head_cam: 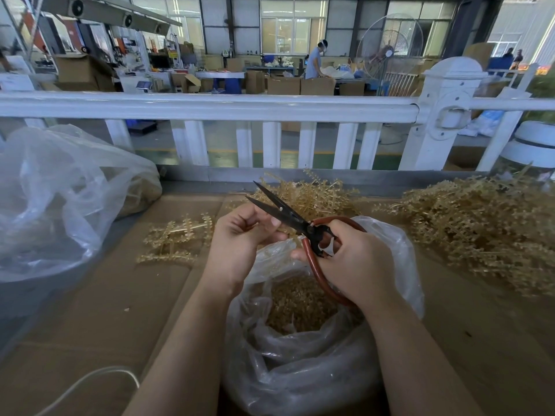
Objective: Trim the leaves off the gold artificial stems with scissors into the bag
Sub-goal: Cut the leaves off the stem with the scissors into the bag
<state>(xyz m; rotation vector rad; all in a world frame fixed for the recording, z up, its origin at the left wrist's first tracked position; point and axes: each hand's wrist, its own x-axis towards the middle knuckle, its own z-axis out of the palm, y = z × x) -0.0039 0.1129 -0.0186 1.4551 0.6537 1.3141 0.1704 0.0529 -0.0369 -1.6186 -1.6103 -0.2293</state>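
The right hand (357, 265) grips the red-handled scissors (288, 219), fingers curled through the loops, the black blades parted and pointing up and away past the left hand (240, 238). That hand is curled, fingertips pinched together beside the blades; whatever it holds is too small or hidden to name, though a stem piece seems likely. Directly below both hands sits the open clear bag (300, 355), with a good layer of gold trimmings already in its bottom, so the job looks well under way. Plenty seems left: a large heap of gold stems (480, 229) lies out beyond the right hand, a smaller pile (306, 193) just behind the blades, and a few leafy stems (177, 238) on the bench (90, 310) beside the left hand.
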